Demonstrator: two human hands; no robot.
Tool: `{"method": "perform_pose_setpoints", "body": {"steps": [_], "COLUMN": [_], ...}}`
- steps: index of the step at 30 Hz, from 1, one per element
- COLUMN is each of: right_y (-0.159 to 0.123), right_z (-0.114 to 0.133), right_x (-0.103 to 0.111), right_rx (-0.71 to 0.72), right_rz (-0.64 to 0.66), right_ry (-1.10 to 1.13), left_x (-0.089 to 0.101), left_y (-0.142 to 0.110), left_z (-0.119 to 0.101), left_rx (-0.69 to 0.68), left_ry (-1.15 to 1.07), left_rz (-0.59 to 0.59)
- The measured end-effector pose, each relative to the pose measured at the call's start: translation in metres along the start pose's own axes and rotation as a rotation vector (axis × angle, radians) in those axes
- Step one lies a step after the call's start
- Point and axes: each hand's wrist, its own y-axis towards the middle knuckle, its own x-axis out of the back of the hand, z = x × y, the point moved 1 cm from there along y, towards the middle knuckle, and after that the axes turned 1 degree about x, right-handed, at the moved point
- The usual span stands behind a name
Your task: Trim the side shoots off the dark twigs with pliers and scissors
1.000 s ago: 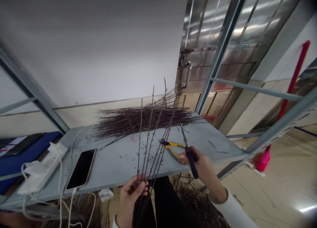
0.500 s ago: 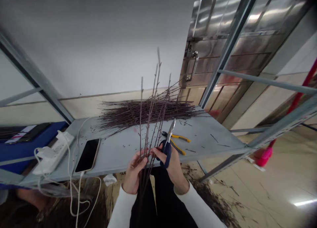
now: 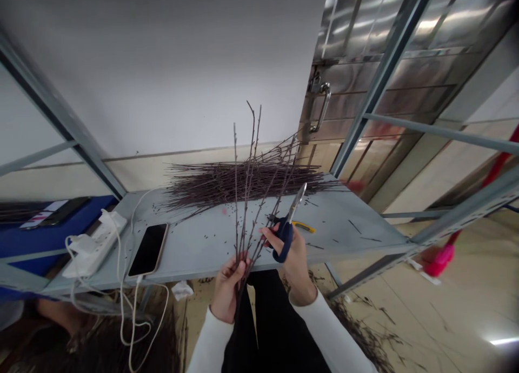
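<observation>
Several thin dark twigs (image 3: 246, 200) stand upright and fanned out, pinched near their lower part by my left hand (image 3: 230, 286). In my right hand (image 3: 294, 259) is a pair of scissors (image 3: 284, 237) with dark blue handles, its blades together and pointing up to the right. The thumb and fingertips of that hand are beside the rightmost twigs; whether they touch is unclear. Behind the scissors, yellow-handled pliers (image 3: 304, 227) lie on the grey shelf (image 3: 194, 254), partly hidden. A large heap of twigs (image 3: 203, 186) lies along the back of the shelf.
To the left are a phone (image 3: 149, 248) with a white cable and a white power strip (image 3: 95, 248). Metal uprights (image 3: 377, 92) frame the shelf. Cut twigs (image 3: 360, 330) litter the floor, where a crumpled tissue (image 3: 182, 290) lies. A person's foot (image 3: 67, 313) shows at lower left.
My right hand has moved up and right with the scissors, away from my left hand. The twigs are spread wider, and the view has shifted slightly.
</observation>
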Motion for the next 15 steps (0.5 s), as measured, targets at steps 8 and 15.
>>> {"method": "perform_pose_setpoints", "body": {"steps": [8,15], "right_y": [0.010,0.020], "right_z": [-0.022,-0.030], "right_x": [0.014,0.017], "right_rx": [-0.012,0.033], "right_rz": [-0.014,0.146], "right_ry": [-0.046,-0.174], "left_x": [-0.003,-0.006], "left_y": [-0.002,-0.004], "left_z": [0.002,0.006], "left_rx": [0.038,0.091], "left_ry": [-0.049,-0.007], "left_rz": [-0.036,-0.101]}}
